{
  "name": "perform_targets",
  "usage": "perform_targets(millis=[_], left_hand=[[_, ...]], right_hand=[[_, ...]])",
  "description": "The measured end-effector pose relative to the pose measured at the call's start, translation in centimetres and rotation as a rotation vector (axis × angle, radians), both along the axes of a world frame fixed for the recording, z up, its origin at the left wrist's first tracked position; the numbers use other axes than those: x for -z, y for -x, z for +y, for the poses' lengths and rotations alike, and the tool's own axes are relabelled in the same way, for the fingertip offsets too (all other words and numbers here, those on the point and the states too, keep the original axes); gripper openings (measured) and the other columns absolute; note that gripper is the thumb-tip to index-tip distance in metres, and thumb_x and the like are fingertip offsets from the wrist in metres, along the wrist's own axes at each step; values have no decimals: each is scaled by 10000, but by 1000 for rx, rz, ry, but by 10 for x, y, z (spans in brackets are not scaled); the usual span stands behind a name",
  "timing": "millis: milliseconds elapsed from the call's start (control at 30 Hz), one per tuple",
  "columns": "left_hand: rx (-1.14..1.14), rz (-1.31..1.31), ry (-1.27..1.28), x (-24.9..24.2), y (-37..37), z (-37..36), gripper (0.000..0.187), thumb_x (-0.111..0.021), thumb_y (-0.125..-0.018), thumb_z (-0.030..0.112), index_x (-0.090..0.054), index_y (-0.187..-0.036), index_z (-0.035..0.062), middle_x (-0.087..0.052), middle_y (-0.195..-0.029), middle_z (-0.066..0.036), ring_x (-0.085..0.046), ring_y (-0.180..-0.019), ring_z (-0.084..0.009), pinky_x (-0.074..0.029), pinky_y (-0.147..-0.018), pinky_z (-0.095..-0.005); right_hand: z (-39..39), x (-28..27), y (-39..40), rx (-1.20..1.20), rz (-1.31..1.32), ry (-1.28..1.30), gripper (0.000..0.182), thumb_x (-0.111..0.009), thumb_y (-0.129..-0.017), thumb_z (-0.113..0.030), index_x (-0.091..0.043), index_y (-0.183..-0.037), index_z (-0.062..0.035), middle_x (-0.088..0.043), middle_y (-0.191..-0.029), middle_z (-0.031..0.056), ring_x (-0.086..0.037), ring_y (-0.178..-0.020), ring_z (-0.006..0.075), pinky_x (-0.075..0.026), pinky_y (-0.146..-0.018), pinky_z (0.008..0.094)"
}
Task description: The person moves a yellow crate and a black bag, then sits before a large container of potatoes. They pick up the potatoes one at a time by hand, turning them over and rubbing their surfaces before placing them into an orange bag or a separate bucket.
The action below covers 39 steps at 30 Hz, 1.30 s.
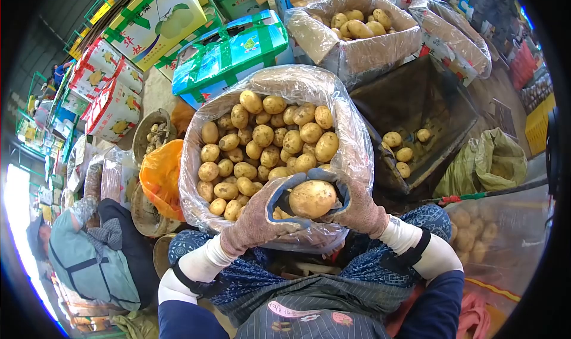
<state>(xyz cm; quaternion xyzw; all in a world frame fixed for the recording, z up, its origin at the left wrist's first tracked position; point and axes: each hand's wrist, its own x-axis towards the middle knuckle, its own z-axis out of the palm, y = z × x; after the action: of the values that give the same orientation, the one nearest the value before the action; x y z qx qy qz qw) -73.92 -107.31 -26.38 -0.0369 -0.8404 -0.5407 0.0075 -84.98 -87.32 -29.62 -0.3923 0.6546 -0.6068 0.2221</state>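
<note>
A large potato (312,199) is cupped between my two gloved hands, above the near edge of a plastic-lined box. My left hand (259,215), in a brownish glove with a blue-grey palm, curls around its left side. On the other side, my right hand (358,207) wears a matching glove and presses against the potato. Beneath and beyond them, the clear plastic liner (352,138) surrounds a heap of potatoes (263,135), some with dirt on their skins. The fingertips are partly hidden behind the held potato.
To the right, a dark bin (443,95) contains several potatoes, beside a green sack (486,160). Behind stand a potato carton (380,56) and a blue-green taped carton (232,53). An orange bag (160,178) lies left; another person (98,255) is at far left.
</note>
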Motion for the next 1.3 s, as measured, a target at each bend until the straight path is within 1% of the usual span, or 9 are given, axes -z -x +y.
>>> perform_targets(millis=[100,200,267,367,867,967,1167,1233,1300], left_hand=[[-13,-11,-100,4,0,1,761,-830,-743,233,-456,-1367,12,-557,-1251,-134,-558,-1127,-221,-455,-954,-334],[-26,-96,-312,2,0,1,655,-751,-840,236,-455,-1374,-3,-559,-1277,-118,-560,-1094,-170,-465,-925,-305],[-97,-256,-517,-4,-1,2,534,-616,-949,279,-463,-1368,-16,-562,-1283,-101,-564,-1055,-134,-474,-895,-273],[-90,-219,-496,2,-1,1,481,-488,-1014,311,-473,-1359,-23,-563,-1277,-94,-568,-1031,-120,-478,-877,-253],[-126,-199,-496,1,-3,0,422,-518,-1005,262,-510,-1332,-6,-581,-1268,-92,-572,-1056,-129,-503,-866,-259],[-128,-224,-453,-4,-3,0,460,-505,-1008,272,-476,-1344,-42,-568,-1267,-110,-540,-1137,-162,-439,-988,-298],[-126,-205,-436,-7,-4,-2,461,-516,-1003,285,-496,-1329,-41,-577,-1264,-121,-546,-1140,-167,-442,-985,-301],[-122,-194,-406,-7,-5,-3,464,-515,-1003,292,-499,-1326,-42,-580,-1262,-124,-547,-1141,-168,-441,-986,-302],[-117,-183,-374,-6,-5,-5,468,-513,-1003,299,-502,-1323,-43,-582,-1260,-127,-548,-1143,-168,-441,-988,-303]], right_hand=[[0,5,-1,7,-50,8,738,-887,-667,-174,-518,-1288,-27,-579,-1254,116,-560,-1158,209,-451,-1002,359],[1,4,0,-11,-97,23,747,-886,-665,-173,-513,-1295,-28,-571,-1265,115,-550,-1171,210,-441,-1014,362],[1,1,1,-25,-115,33,752,-886,-663,-168,-510,-1299,-28,-563,-1277,116,-540,-1185,209,-433,-1024,362],[3,1,1,-47,-196,24,778,-886,-656,-151,-494,-1317,-27,-542,-1306,113,-515,-1215,203,-411,-1050,360],[-3,11,5,-141,-422,51,862,-906,-626,-164,-463,-1353,-26,-536,-1328,89,-507,-1223,184,-407,-1057,345],[-4,10,5,-159,-343,23,846,-880,-669,-135,-427,-1378,-43,-512,-1349,83,-495,-1229,169,-395,-1068,334],[-6,3,-2,-68,-234,11,778,-868,-686,-138,-464,-1345,-52,-538,-1321,92,-529,-1201,183,-425,-1041,336],[-6,1,-4,6,31,-53,737,-863,-693,-144,-486,-1319,-50,-566,-1284,110,-556,-1179,206,-447,-1016,343],[-7,-2,-6,27,19,-39,727,-875,-676,-153,-505,-1291,-38,-578,-1265,116,-559,-1174,215,-442,-1017,352]])
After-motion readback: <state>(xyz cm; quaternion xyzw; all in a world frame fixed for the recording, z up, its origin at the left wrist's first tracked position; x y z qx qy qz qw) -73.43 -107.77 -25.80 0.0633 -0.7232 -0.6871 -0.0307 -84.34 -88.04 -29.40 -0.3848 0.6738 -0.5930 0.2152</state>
